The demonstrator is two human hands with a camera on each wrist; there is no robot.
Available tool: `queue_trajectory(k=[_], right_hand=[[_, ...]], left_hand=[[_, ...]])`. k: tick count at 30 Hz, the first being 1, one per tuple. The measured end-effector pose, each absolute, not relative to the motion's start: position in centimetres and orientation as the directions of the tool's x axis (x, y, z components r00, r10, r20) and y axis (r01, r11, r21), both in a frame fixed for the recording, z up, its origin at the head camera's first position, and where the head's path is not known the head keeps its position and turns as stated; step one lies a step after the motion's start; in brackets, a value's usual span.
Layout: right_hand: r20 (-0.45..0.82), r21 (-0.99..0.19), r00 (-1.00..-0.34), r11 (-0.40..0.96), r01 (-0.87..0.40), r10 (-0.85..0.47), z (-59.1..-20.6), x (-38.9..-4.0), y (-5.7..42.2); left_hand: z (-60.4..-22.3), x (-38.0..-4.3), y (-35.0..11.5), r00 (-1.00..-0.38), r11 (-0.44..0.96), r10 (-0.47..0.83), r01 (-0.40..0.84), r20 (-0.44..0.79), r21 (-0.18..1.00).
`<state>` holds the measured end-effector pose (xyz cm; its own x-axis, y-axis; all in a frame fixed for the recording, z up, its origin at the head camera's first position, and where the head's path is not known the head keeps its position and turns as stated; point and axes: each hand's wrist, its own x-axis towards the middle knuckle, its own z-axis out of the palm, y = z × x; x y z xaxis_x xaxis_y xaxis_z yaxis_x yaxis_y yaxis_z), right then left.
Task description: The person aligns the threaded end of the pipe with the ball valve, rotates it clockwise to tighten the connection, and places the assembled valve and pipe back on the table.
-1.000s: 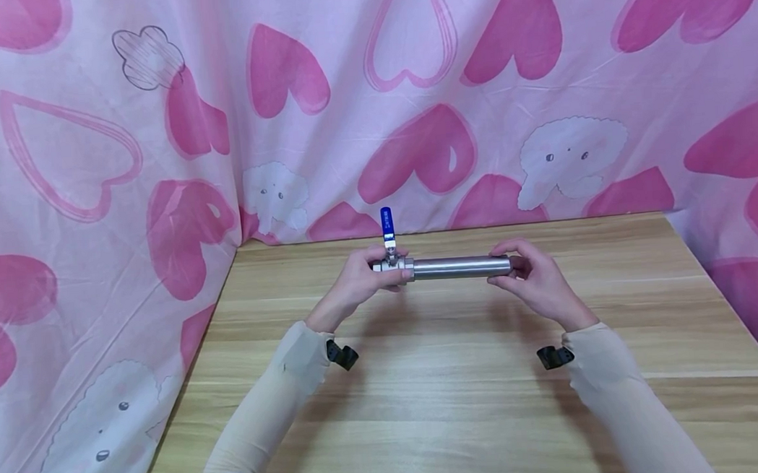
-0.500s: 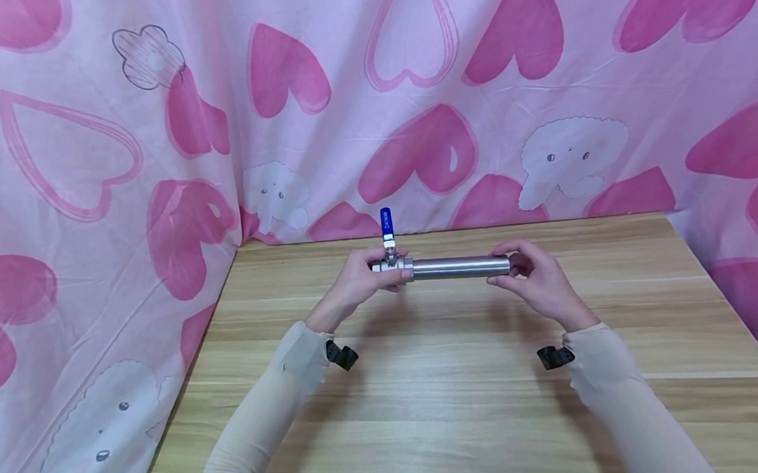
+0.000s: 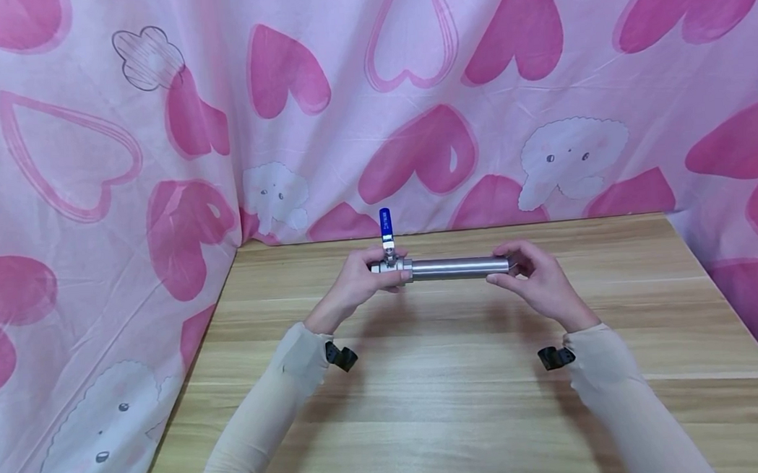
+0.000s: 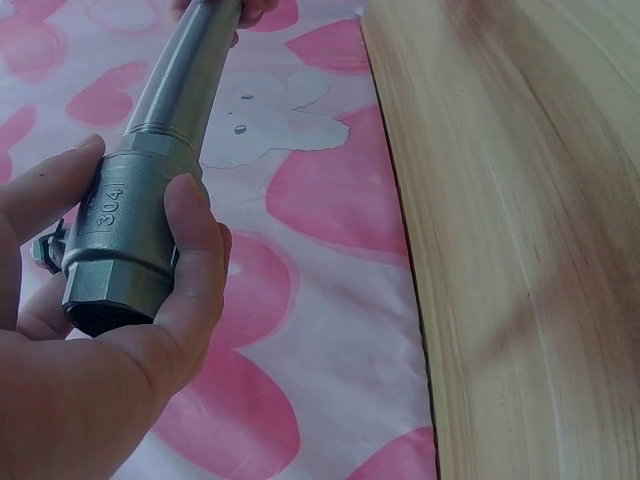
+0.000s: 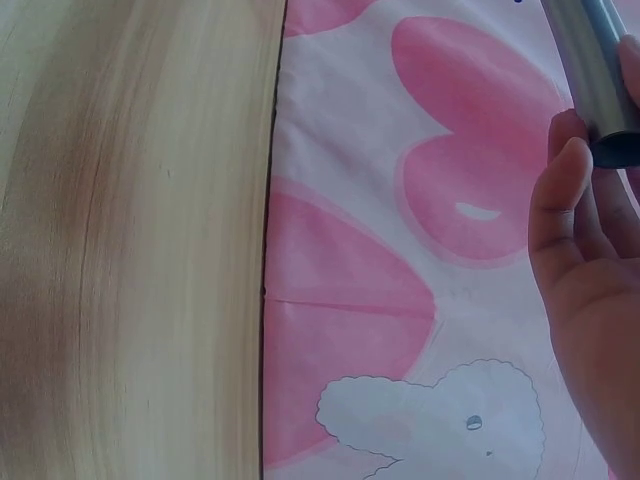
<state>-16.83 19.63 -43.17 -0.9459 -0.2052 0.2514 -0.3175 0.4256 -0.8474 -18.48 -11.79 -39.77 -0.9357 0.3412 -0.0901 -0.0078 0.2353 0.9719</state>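
In the head view a ball valve [image 3: 390, 265] with a blue lever handle [image 3: 386, 223] is joined to a straight steel pipe [image 3: 459, 268]. My left hand [image 3: 360, 275] grips the valve body, thumb in front and fingers behind, and the lever points up and away. Cast numbers "304" show on the valve body [image 4: 105, 215] in the left wrist view, its open hex end facing the palm. At the pipe's free end, my right hand [image 3: 533, 281] holds the tube between thumb and fingers. The open pipe end [image 5: 612, 145] shows in the right wrist view. Both are held above the table.
A wood-grain table [image 3: 441, 406] lies below the hands, with their shadows on it. Pink heart-patterned cloth [image 3: 412, 133] hangs behind the table and along its sides. A black wrist mount sits on each sleeve.
Hands, valve and pipe stay nearly still. The pipe and valve have shifted very slightly left, and the right fingers have moved a little at the pipe's end.
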Motion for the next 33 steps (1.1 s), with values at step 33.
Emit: queue_trajectory(k=[33], right_hand=[[0.189, -0.854, -0.959, 0.446, -0.267, -0.211, -43.27, -16.87, 19.55]], left_hand=[[-39.63, -18.34, -11.62, -0.935, 0.254, 0.346, 0.007, -0.084, 0.967]])
